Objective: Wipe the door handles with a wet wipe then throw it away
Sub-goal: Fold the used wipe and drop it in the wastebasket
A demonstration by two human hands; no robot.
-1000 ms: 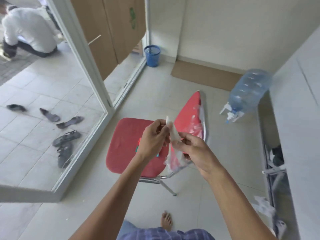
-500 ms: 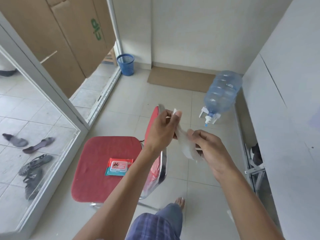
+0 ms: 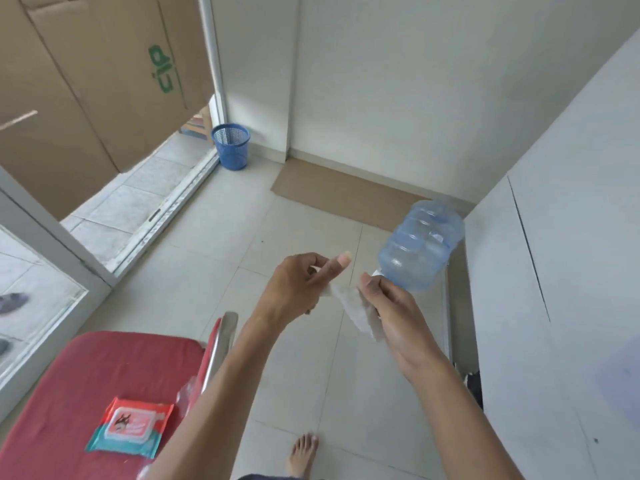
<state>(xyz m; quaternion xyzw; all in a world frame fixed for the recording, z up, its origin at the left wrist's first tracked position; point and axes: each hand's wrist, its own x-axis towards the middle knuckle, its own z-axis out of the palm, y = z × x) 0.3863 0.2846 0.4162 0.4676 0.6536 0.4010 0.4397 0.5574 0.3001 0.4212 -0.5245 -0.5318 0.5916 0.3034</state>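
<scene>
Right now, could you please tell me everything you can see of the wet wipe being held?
The wet wipe is a thin, white, slightly translucent sheet, crumpled and partly unfolded. It is stretched in the air between the left hand, which pinches its upper left end, and the right hand, which grips its other side. A loose corner hangs down below the right hand. It touches only the two hands, above the tiled floor.

both hands [image 3: 346, 299] stretch a wet wipe [image 3: 356, 308].
</scene>
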